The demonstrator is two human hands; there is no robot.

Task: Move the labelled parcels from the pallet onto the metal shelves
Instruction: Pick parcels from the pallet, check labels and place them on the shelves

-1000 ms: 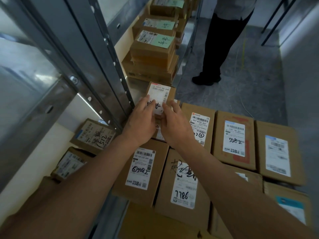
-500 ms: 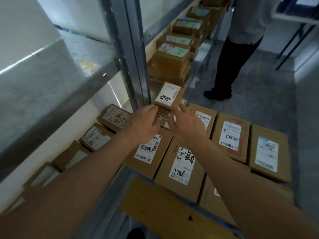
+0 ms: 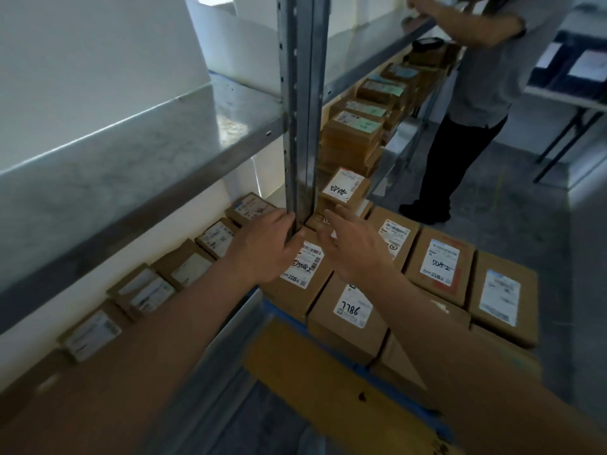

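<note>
Left hand (image 3: 262, 249) and right hand (image 3: 353, 251) both extended, fingers spread, grasping nothing, above parcels (image 3: 348, 310). Labels read "5082" and "7786".

Parcels on the pallet (image 3: 440, 267): plain brown cardboard, white labels with black barcodes and black handwritten digits; one label (image 3: 439, 262) sits on red-orange tape. Pallet (image 3: 358, 367) edge blue, a yellowish-brown cardboard sheet (image 3: 331, 389) over it. Shelf upright (image 3: 300, 103) and shelf deck (image 3: 138, 152) dull mottled grey metal. Stacked boxes (image 3: 353, 139) further along: brown, pale green and white labels. Other person (image 3: 486, 80): grey shirt, black trousers, black shoes. Floor (image 3: 512, 198) grey, wall (image 3: 98, 60) white.
</note>
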